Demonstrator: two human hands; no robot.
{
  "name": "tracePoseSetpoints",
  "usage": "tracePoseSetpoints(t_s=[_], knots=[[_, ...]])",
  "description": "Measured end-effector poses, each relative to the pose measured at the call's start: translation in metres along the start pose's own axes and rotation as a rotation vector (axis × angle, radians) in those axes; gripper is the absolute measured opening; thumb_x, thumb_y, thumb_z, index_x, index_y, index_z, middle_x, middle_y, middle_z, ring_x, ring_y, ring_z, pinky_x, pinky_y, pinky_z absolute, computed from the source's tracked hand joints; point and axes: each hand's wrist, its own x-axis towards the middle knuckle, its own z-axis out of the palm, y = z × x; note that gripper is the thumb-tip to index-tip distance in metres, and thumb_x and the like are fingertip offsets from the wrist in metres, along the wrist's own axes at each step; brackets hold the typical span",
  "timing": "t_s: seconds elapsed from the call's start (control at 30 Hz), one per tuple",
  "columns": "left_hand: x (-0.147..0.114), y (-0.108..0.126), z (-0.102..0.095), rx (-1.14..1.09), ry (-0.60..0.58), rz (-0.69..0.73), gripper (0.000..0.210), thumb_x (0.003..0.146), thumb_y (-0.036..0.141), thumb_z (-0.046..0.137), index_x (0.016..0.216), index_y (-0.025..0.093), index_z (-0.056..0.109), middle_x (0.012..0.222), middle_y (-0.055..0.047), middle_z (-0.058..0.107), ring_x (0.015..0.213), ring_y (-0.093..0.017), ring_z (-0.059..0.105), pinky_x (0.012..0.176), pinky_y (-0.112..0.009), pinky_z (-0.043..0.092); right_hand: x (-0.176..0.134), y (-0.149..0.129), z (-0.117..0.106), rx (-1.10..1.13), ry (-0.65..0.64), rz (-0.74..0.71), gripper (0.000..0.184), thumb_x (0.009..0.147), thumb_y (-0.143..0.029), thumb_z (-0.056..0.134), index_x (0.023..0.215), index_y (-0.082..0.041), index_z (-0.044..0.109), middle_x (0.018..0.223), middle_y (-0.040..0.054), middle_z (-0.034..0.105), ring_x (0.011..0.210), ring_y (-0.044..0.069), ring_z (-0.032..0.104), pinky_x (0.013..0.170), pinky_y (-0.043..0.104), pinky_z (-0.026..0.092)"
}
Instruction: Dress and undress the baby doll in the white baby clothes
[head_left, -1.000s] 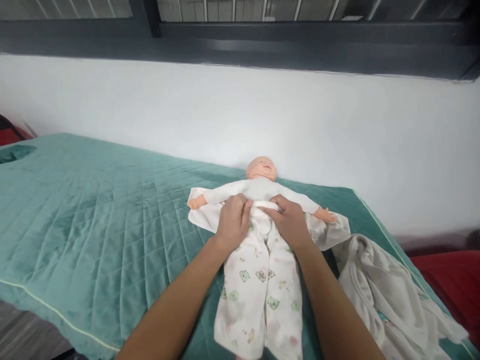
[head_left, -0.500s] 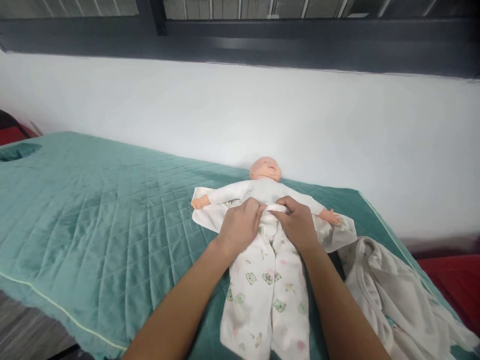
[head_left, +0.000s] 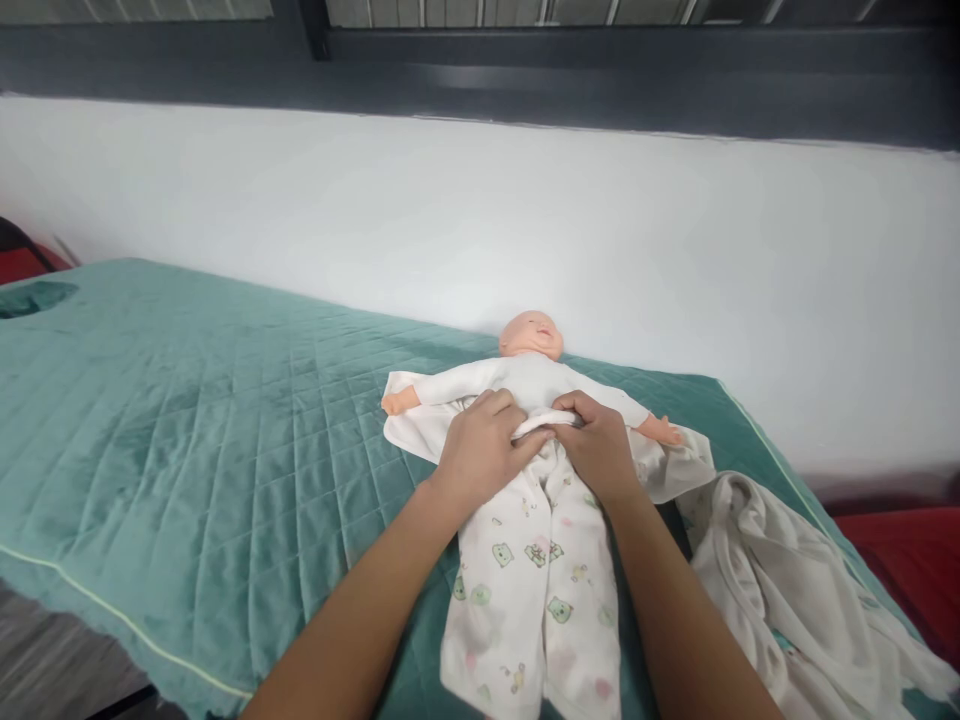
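A baby doll (head_left: pixel 531 335) lies on its back, head toward the wall, arms spread. It wears a white long-sleeved top (head_left: pixel 525 378) and white baby trousers (head_left: pixel 510 590) printed with small green animals. My left hand (head_left: pixel 484 445) is closed on the left part of the rolled waistband, its thumb reaching toward the middle. Pinched at the waistband's right part is my right hand (head_left: pixel 596 440), fingers closed. A raised white band of cloth shows between the two hands. White cloth (head_left: pixel 412 425) lies spread beneath the doll's arms. My hands hide most of the doll's waist.
A green quilted cover (head_left: pixel 225 450) lies under everything. Crumpled white clothing (head_left: pixel 780 590) rests at the right, by the edge. A white wall (head_left: pixel 375 220) rises behind the doll. Red furniture (head_left: pixel 907 570) stands beyond the right edge.
My left thumb has stretched out to the right along the waistband, and more of the white band shows between my hands. My right hand has hardly moved.
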Motion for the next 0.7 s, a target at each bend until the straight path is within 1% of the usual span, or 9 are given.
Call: tracePoseSetpoints(t_s=[0.07,0.17,0.27,0.4,0.47,0.53,0.6,0.63,0.7], knots=[[0.0,0.002,0.001,-0.037,0.03,0.023,0.037,0.091,0.043,0.058,0.064,0.018,0.055,0.072,-0.003,0.062,0.074,-0.016,0.058,0.069,-0.029,0.042,0.0,0.001,0.0,0.005,0.017,-0.016,0.016,0.059,-0.026,0.053,0.069,-0.019,0.063,0.067,-0.0004,0.062,0.061,0.015,0.046,0.063,0.028,0.038],[-0.003,0.007,0.003,-0.029,0.046,0.025,0.039,0.094,0.043,0.051,0.063,0.018,0.051,0.062,-0.001,0.059,0.065,-0.015,0.056,0.067,-0.03,0.042,-0.001,0.004,0.0,0.022,0.03,-0.025,0.019,0.056,-0.024,0.049,0.068,-0.019,0.063,0.066,-0.0004,0.062,0.059,0.014,0.045,0.062,0.028,0.037],[-0.007,0.01,0.003,0.063,0.097,0.064,0.041,0.096,0.044,0.046,0.065,0.019,0.052,0.056,0.0,0.059,0.056,-0.015,0.056,0.063,-0.03,0.04,-0.001,0.007,0.0,0.023,0.028,-0.02,0.018,0.055,-0.023,0.049,0.067,-0.019,0.062,0.065,-0.0004,0.062,0.06,0.015,0.046,0.062,0.028,0.037],[-0.009,0.01,0.001,0.207,0.143,0.141,0.035,0.095,0.038,0.048,0.067,0.018,0.056,0.053,-0.001,0.061,0.05,-0.016,0.056,0.06,-0.031,0.041,0.0,0.008,-0.001,0.002,0.026,-0.034,0.016,0.057,-0.023,0.05,0.067,-0.019,0.062,0.066,-0.0004,0.062,0.061,0.015,0.047,0.063,0.028,0.037],[-0.01,0.008,0.001,0.262,0.156,0.155,0.033,0.093,0.037,0.05,0.067,0.018,0.057,0.052,-0.001,0.061,0.049,-0.016,0.057,0.065,-0.033,0.045,0.0,0.009,-0.001,0.002,0.014,-0.042,0.015,0.059,-0.023,0.05,0.068,-0.02,0.062,0.066,-0.0007,0.062,0.063,0.015,0.049,0.064,0.028,0.037],[-0.013,0.004,0.002,0.304,0.171,0.139,0.035,0.092,0.039,0.052,0.066,0.018,0.057,0.05,-0.001,0.06,0.049,-0.016,0.058,0.076,-0.035,0.05,0.0,0.011,-0.001,-0.002,0.0,-0.045,0.012,0.061,-0.023,0.053,0.069,-0.02,0.062,0.067,-0.0012,0.062,0.064,0.015,0.049,0.065,0.027,0.037],[-0.02,-0.002,0.003,0.335,0.185,0.098,0.037,0.092,0.043,0.052,0.065,0.018,0.058,0.049,-0.002,0.06,0.05,-0.016,0.059,0.087,-0.038,0.05,0.0,0.013,0.0,-0.005,-0.012,-0.048,0.011,0.063,-0.024,0.056,0.07,-0.02,0.062,0.069,-0.0016,0.062,0.065,0.015,0.049,0.065,0.027,0.037],[-0.024,-0.005,0.003,0.344,0.191,0.073,0.038,0.092,0.044,0.053,0.065,0.018,0.059,0.049,-0.002,0.06,0.051,-0.016,0.059,0.089,-0.038,0.05,0.0,0.014,0.0,-0.007,-0.014,-0.05,0.011,0.063,-0.024,0.056,0.071,-0.02,0.063,0.069,-0.0018,0.062,0.065,0.015,0.049,0.065,0.027,0.037],[-0.036,-0.009,0.002,0.349,0.213,0.024,0.038,0.09,0.045,0.056,0.065,0.018,0.06,0.05,-0.002,0.061,0.052,-0.016,0.06,0.088,-0.037,0.05,0.0,0.014,0.001,-0.009,-0.015,-0.056,0.011,0.062,-0.024,0.057,0.07,-0.02,0.063,0.068,-0.0019,0.061,0.065,0.015,0.049,0.066,0.027,0.036]])
